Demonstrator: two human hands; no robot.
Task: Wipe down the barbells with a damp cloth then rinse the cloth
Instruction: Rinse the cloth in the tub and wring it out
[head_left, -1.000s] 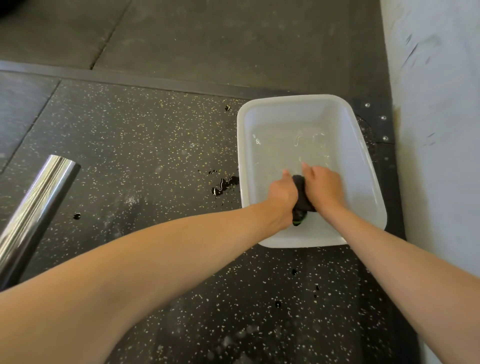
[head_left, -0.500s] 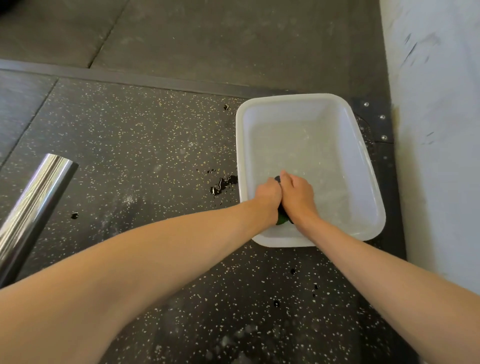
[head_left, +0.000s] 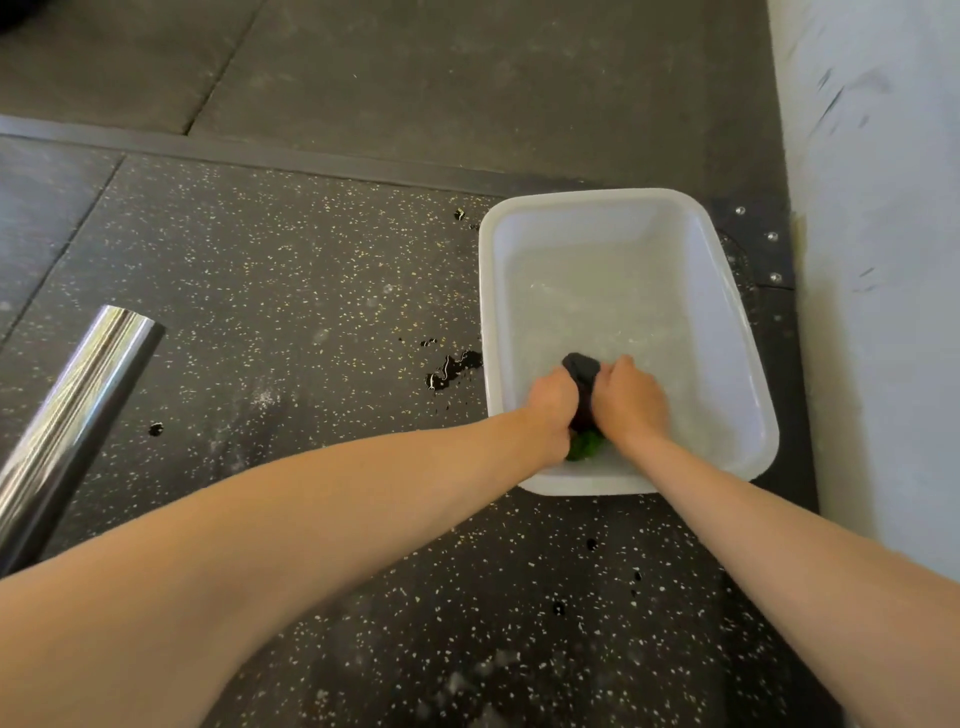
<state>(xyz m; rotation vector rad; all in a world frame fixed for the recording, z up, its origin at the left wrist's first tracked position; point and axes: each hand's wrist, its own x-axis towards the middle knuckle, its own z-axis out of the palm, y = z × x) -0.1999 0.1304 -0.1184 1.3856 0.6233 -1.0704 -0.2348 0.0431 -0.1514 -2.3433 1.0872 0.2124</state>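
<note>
Speckled rubber flooring (head_left: 260, 270) lies under me, with water splashes (head_left: 451, 370) beside the white tub (head_left: 597, 200) and the chrome barbell (head_left: 67, 415) well apart at left. My left hand (head_left: 553, 402) and right hand (head_left: 631, 402) curl tight around the cloth (head_left: 582, 382), bunched dark with green underneath, over the tub's near end.

Cloth (head_left: 582, 371): dark with a green end, bunched tight, gripped between left hand (head_left: 553, 402) and right hand (head_left: 631, 402) over the white tub's (head_left: 485, 312) near end. Barbell (head_left: 78, 415): chrome end, well apart at left.
</note>
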